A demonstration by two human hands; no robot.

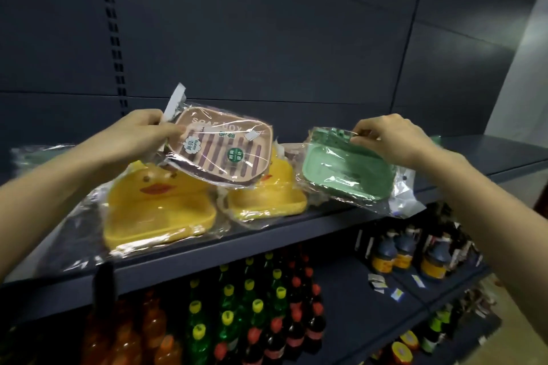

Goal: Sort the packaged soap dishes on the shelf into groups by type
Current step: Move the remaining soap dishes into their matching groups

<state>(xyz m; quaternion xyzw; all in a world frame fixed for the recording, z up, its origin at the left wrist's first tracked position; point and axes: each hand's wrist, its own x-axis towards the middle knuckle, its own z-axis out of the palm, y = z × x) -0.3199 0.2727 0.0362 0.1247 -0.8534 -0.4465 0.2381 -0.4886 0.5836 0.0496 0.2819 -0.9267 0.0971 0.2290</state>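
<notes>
Two hands lift packets for sorting. Left hand [139,135] pinches the pink slatted plastic soap dish [222,151] — right hand [394,139] pinches the green plastic soap dish [347,173].

The pink soap dish [222,151] carries dark purple stripes, pale lettering, a round green sticker and a white flower-shaped one. The green soap dish [347,170] is plain mint. The yellow duck dish [157,210] has an orange beak, and a second yellow dish [267,197] matches it. The shelf [267,237] is dark blue-grey. Below, green bottles [228,305] wear yellow caps, beside orange bottles [151,323].
</notes>
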